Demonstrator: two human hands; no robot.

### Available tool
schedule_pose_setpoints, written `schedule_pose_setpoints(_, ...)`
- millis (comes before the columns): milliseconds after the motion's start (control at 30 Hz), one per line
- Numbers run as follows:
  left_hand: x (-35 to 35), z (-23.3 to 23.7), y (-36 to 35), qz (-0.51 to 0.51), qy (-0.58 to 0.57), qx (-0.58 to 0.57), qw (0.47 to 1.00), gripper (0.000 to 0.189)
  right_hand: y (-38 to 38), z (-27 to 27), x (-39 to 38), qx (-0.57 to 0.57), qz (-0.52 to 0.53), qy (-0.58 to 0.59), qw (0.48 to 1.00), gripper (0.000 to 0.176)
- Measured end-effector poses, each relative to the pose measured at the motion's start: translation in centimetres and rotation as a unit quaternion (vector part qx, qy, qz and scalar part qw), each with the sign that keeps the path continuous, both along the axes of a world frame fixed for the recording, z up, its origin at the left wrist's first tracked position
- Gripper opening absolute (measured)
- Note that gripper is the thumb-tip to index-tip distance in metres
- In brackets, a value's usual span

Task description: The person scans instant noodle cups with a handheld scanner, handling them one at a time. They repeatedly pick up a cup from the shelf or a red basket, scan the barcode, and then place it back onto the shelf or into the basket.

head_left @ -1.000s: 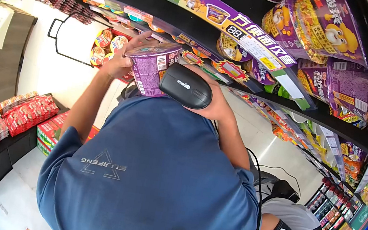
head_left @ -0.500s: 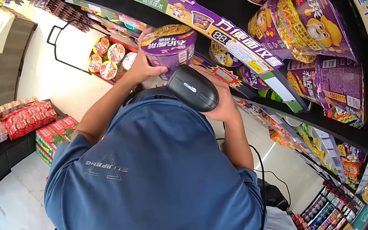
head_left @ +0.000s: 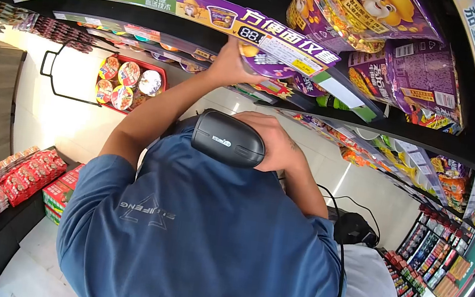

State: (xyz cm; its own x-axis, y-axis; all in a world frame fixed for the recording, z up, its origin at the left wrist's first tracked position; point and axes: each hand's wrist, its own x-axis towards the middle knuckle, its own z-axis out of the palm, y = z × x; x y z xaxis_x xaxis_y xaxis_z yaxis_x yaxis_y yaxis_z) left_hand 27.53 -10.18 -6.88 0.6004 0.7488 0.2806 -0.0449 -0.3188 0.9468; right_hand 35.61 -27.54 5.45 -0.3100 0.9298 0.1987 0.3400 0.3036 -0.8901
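Observation:
My left hand [head_left: 232, 66] reaches in under the upper shelf's price strip, wrapped around the left side of a purple instant noodle bowl [head_left: 267, 67]. The strip covers the top of the bowl and some of my fingers. Closer to my chest, my right hand [head_left: 274, 143] grips a black barcode scanner [head_left: 229, 139], whose rounded head points left. Its handle is hidden beneath the head and my fingers.
The price strip [head_left: 265, 37] curves across above my left hand. Large purple noodle bowls [head_left: 383, 17] stand on the upper shelf. On the floor at left sits a red basket [head_left: 165, 80] with several noodle bowls and a black handle [head_left: 49, 61]. A cable [head_left: 340, 272] runs down my right side.
My left hand has carried the noodle bowl away from my body and right, in under the price strip. My right hand with the scanner has drawn slightly back towards my chest.

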Motion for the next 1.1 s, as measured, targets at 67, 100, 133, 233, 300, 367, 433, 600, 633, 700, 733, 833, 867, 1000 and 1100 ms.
schedule_pose_setpoints(67, 2.2, 0.2, 0.3, -0.157, 0.084, 0.056, 0.982, 0.090, -0.3, -0.2, -0.1, 0.007, -0.008, 0.003, 1.000, 0.057)
schedule_pose_setpoints(100, 3.4, 0.6, -0.5, -0.096, 0.039, 0.115, 0.988, 0.075, -0.3, -0.1, -0.1, 0.005, -0.006, 0.002, 1.000, 0.057)
schedule_pose_setpoints(133, 4.3, 0.9, -1.0, -0.091, 0.057, 0.159, 0.981, 0.082, -0.3, -0.1, 0.0, 0.012, -0.003, 0.004, 1.000, 0.056)
schedule_pose_setpoints(233, 6.6, 1.6, -2.0, -0.153, 0.130, 0.135, 0.970, 0.080, -0.3, 0.4, 0.1, 0.015, 0.005, 0.010, 1.000, 0.055)
schedule_pose_setpoints(300, 8.3, 0.5, -2.5, -0.155, 0.071, 0.214, 0.962, 0.075, -0.3, 0.5, 0.1, 0.010, 0.010, 0.015, 1.000, 0.054)
schedule_pose_setpoints(367, 9.4, 0.1, -2.9, -0.176, 0.079, 0.173, 0.966, 0.071, -0.4, 0.4, 0.0, 0.029, 0.002, 0.013, 0.999, 0.053)
schedule_pose_setpoints(433, 10.2, 0.2, -3.2, -0.229, 0.113, 0.085, 0.963, 0.068, -0.2, 0.4, -0.1, 0.030, 0.003, 0.011, 0.999, 0.052)
schedule_pose_setpoints(600, 10.2, 1.1, -4.1, -0.234, 0.103, -0.001, 0.967, 0.073, -0.1, 0.6, -0.3, 0.022, 0.009, 0.009, 1.000, 0.051)
schedule_pose_setpoints(633, 10.5, 0.6, -4.3, -0.209, 0.113, 0.073, 0.969, 0.074, -0.1, 0.7, -0.4, 0.020, 0.011, 0.008, 1.000, 0.051)
schedule_pose_setpoints(700, 10.4, 0.6, -4.5, -0.181, 0.137, 0.134, 0.965, 0.067, 0.0, 0.9, -0.7, 0.017, 0.014, 0.005, 1.000, 0.050)
schedule_pose_setpoints(733, 10.5, 0.7, -4.4, -0.179, 0.134, 0.133, 0.966, 0.067, 0.1, 1.0, -0.9, 0.020, 0.014, -0.001, 1.000, 0.049)
schedule_pose_setpoints(833, 11.4, 0.4, -4.5, -0.260, 0.163, 0.152, 0.940, 0.055, 0.2, 1.1, -1.4, 0.018, 0.016, -0.010, 1.000, 0.049)
schedule_pose_setpoints(867, 11.7, 0.2, -4.9, -0.213, 0.146, 0.176, 0.950, 0.050, 0.3, 1.2, -1.6, 0.017, 0.016, -0.011, 1.000, 0.048)
schedule_pose_setpoints(1000, 12.3, -0.2, -5.2, -0.182, 0.124, 0.169, 0.961, 0.056, 0.5, 1.6, -1.9, 0.008, 0.016, -0.016, 1.000, 0.048)
schedule_pose_setpoints(1100, 11.3, 0.0, -4.9, -0.190, 0.155, 0.141, 0.959, 0.069, 0.5, 1.5, -2.0, -0.001, 0.026, -0.012, 1.000, 0.051)
